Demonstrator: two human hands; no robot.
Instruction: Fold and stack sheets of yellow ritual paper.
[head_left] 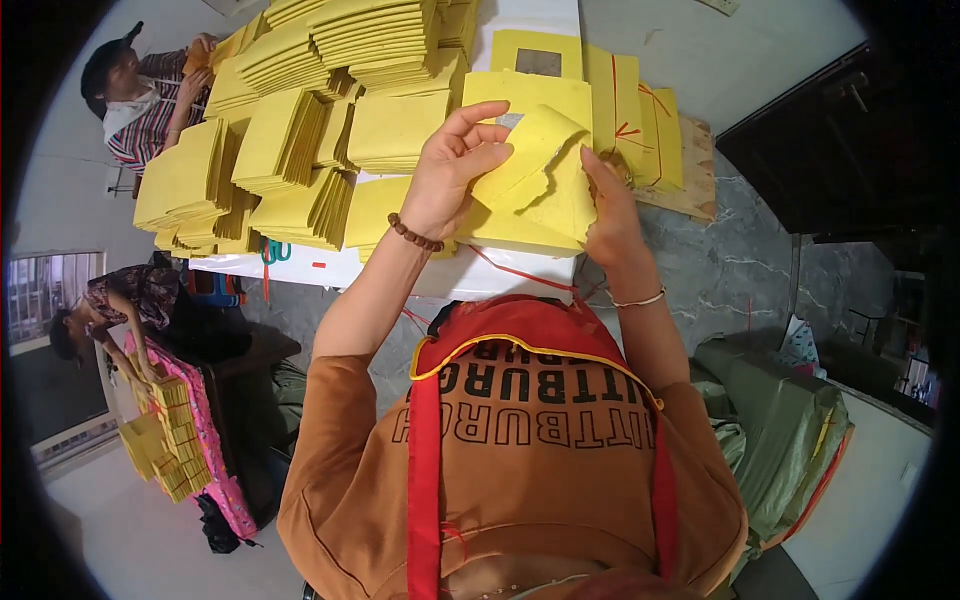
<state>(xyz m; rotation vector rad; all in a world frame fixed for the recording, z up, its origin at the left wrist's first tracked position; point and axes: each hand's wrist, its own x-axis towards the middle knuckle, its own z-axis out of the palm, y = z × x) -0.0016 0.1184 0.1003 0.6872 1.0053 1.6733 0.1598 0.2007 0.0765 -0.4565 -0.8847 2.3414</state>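
Folding a yellow paper sheet (535,175) above the near edge of the white table (520,30), we pinch it on both sides: our left hand (450,175) closes fingers on its left flap, our right hand (612,215) grips its right edge, with stacks of yellow paper (280,140) toward the far-left corner.
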